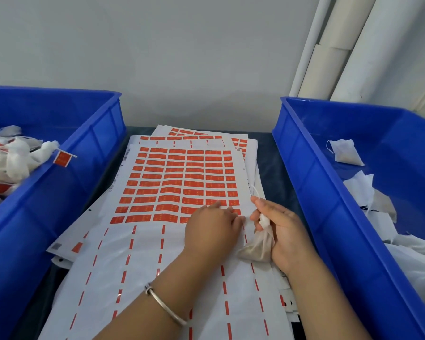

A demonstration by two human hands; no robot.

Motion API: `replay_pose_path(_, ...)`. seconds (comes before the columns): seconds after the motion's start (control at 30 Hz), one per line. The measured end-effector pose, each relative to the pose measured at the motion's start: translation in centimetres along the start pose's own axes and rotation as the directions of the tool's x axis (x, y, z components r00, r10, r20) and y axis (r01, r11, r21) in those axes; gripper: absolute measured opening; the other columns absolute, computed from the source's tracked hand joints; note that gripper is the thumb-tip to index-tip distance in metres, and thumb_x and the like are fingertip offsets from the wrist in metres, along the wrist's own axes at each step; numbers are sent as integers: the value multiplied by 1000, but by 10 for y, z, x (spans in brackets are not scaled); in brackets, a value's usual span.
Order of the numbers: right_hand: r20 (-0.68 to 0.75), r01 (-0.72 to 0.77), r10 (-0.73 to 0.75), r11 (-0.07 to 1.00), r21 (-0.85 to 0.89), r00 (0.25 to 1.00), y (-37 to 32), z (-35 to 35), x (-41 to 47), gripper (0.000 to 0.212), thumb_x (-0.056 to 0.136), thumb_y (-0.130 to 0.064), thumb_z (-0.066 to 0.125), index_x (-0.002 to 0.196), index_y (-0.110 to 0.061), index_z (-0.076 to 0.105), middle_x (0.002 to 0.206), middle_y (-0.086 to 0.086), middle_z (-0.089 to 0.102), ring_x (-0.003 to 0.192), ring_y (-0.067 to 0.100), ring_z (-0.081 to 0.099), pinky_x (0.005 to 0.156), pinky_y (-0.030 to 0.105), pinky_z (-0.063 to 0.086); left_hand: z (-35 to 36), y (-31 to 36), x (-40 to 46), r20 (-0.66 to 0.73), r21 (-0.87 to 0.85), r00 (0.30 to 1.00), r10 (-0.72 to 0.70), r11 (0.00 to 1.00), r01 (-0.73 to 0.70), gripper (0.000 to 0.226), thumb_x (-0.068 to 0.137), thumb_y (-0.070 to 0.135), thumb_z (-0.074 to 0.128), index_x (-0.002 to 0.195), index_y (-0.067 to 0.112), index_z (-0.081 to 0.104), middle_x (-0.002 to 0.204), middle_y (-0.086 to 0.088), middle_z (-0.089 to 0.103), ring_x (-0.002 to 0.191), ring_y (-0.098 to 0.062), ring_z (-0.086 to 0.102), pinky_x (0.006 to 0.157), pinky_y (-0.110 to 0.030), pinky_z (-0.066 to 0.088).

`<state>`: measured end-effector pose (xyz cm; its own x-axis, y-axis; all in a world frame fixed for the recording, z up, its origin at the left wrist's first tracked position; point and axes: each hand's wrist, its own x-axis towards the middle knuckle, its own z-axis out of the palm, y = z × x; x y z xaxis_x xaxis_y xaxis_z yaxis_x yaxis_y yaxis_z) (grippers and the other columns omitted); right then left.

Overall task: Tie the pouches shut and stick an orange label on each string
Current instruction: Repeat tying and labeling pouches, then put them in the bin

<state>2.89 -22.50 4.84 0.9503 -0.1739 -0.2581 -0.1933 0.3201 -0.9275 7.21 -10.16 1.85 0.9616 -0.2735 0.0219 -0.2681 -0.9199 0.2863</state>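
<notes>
A sheet of orange labels (pixel 182 177) lies on a stack of white sheets in the middle of the table. My left hand (pixel 211 229) rests on the sheet's bottom right rows, fingertips at the labels there. My right hand (pixel 282 231) grips a small white pouch (pixel 258 249) by its gathered neck. The pouch's white string (pixel 255 191) loops up above my thumb. The pouch's body hangs down onto the sheet.
A blue bin (pixel 88 143) on the left holds tied pouches with orange labels (pixel 62 158). A blue bin (pixel 312 168) on the right holds loose white pouches (pixel 346 153). White pipes (pixel 341 50) run up the wall at the back right.
</notes>
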Motion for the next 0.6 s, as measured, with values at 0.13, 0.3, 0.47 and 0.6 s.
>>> replay_pose_path(0.13,-10,9,-9,1000,-23,1000,1,0,1,24,62,-40,71,68,-18,76,63,0,66,55,7,64,59,23,49,0,1,0,-5,22,1000,-4,1000,5,45,96,49,28,131,32,52,140,10,47,130,-16,43,104,-38,37)
replay_pose_path(0.3,-4,5,-5,1000,-19,1000,2,1,2,24,63,-40,72,70,-17,76,65,0,67,56,7,66,54,19,50,1,1,1,-21,56,1000,1,998,0,46,97,48,29,129,28,55,137,7,52,125,-17,49,102,-36,39)
replay_pose_path(0.47,12,-13,13,999,31,1000,3,-1,2,23,63,-36,73,70,-15,76,69,0,71,62,10,69,56,22,53,5,-1,0,-54,-54,998,-29,998,26,47,93,55,32,121,31,62,133,10,55,124,-14,49,101,-35,40)
replay_pose_path(0.6,38,-44,40,995,91,998,3,-1,2,28,62,-33,75,84,-16,78,79,3,74,71,17,73,61,29,56,6,-2,0,-52,-55,998,-24,998,21,48,89,61,38,120,33,62,129,16,57,127,-11,45,103,-34,36)
